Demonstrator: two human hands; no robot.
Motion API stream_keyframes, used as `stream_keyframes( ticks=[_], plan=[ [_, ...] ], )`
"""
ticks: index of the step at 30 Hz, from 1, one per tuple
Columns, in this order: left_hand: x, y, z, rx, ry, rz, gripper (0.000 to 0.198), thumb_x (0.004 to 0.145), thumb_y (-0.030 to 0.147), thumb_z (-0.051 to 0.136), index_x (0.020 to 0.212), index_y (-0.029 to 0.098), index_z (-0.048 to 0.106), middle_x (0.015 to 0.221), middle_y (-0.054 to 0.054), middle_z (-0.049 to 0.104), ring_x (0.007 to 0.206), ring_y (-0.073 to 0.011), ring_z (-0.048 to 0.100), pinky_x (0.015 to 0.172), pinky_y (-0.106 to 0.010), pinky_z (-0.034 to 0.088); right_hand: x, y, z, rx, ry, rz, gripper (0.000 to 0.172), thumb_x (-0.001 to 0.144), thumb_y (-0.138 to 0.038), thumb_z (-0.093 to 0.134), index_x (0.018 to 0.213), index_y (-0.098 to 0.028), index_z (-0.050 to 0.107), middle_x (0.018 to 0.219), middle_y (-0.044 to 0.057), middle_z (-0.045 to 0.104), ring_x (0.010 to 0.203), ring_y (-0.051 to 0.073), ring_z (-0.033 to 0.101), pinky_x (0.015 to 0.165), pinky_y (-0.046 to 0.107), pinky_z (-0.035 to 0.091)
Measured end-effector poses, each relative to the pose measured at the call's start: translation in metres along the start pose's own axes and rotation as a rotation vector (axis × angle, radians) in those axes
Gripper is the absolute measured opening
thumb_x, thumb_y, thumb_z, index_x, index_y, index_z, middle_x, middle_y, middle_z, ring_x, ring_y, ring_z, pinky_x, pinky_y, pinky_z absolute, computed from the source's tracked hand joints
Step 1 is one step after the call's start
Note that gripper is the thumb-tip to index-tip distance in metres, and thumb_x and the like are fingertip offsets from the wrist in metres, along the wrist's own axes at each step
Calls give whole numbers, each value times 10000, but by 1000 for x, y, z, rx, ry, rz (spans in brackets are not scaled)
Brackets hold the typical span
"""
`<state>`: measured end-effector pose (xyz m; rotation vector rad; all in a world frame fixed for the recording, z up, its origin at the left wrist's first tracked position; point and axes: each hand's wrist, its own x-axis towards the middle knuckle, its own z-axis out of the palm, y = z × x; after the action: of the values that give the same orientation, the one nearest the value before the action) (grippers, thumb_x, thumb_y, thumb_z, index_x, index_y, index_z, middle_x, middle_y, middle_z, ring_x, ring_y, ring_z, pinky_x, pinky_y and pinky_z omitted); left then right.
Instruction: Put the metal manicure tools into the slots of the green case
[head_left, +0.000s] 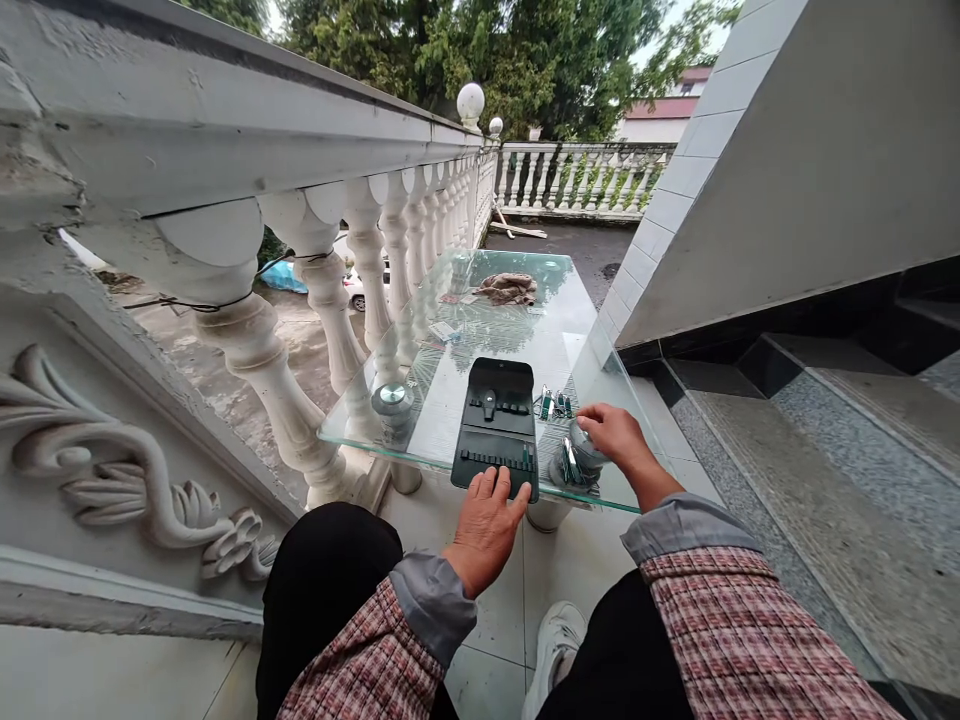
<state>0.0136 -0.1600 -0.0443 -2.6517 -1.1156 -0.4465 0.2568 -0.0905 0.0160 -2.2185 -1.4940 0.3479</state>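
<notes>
A black folding case (496, 440) lies opened out on the glass table (427, 420), with rows of small loops across its inside. One small green tool stands in the right end of the lower row. My left hand (491, 515) rests on the case's near edge, its fingers spread. To the right of the case lie two groups of small green-and-silver tools, a far group (553, 403) and a near group (574, 465). Over the table beside them is my right hand (615, 435), fingers curled together; whatever may be between the fingertips is too small to make out.
A crumpled brown cloth (508, 289) lies at the table's far end, near a small card-like packet (444, 331). White balusters (330, 310) run along the left side. Stone steps (810, 430) rise on the right. My knees are beneath the near edge.
</notes>
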Motion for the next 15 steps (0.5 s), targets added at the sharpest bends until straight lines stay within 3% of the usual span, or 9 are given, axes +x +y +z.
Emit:
stream_keyframes(
  ticks=[6,15],
  plan=[
    [1,2,5,11,21,3,430,862,141,519,1277,246,471,1290,-154,486,1166,-273,476,948,-444,390,-7,16,-6,-116,-21,42,111,696,-248,580,705,-210,684,780,39,693,722,173,598,573,240,360],
    [2,3,7,23,58,11,431,857,143,525,1273,246,470,1276,-155,494,1160,-271,478,943,-447,390,-13,15,-2,-156,-180,-1,62,649,-260,654,616,-208,664,582,5,628,574,144,587,529,237,348]
  ],
)
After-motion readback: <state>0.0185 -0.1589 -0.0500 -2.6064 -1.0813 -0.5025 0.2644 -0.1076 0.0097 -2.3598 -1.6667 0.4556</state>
